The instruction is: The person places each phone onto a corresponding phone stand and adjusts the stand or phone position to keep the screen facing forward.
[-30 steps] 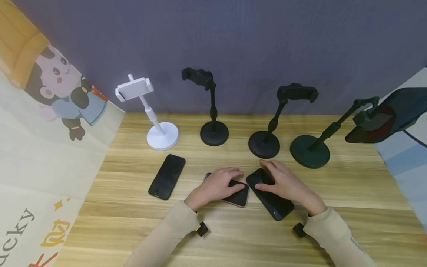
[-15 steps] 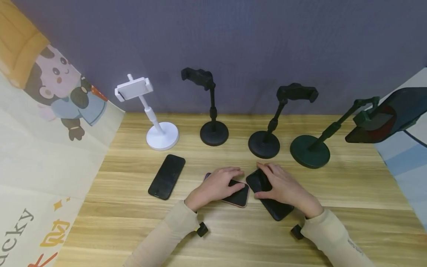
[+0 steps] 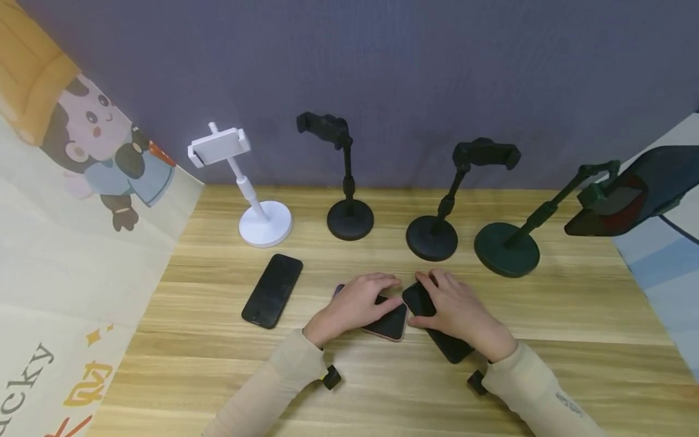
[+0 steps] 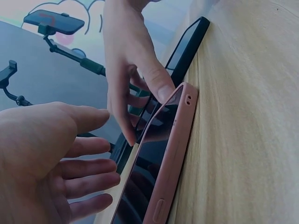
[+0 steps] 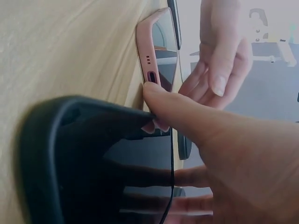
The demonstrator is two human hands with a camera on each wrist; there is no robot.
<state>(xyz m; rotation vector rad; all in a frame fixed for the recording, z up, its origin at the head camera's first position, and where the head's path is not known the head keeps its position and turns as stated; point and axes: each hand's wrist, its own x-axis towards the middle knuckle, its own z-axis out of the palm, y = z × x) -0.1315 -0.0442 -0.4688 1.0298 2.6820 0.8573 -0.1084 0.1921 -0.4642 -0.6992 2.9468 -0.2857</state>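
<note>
My left hand (image 3: 355, 306) lies over a pink-cased phone (image 3: 392, 325) in the head view. In the left wrist view, its fingers are loosely bent beside that phone and grip nothing. To the right, a black phone (image 3: 450, 346) lies screen up on the table. My right hand (image 3: 459, 309) spans this phone, thumb at its left edge and fingers at its far edge, and holds it there. In the right wrist view, the thumb sits in the narrow gap between the black phone (image 5: 103, 154) and the pink-cased phone (image 5: 148, 51). Part of each phone is hidden under a hand.
Another black phone (image 3: 272, 291) lies at the left. Behind stand a white phone stand (image 3: 266, 224), two black phone stands (image 3: 351, 220) (image 3: 431, 238) and a dark green one (image 3: 506, 249) that carries a phone (image 3: 655, 182). A grey partition (image 3: 382, 73) rises at the back.
My right hand has shifted left and slightly nearer; its thumb has moved off the black phone's screen to the left edge. The left hand and the phones have stayed in place.
</note>
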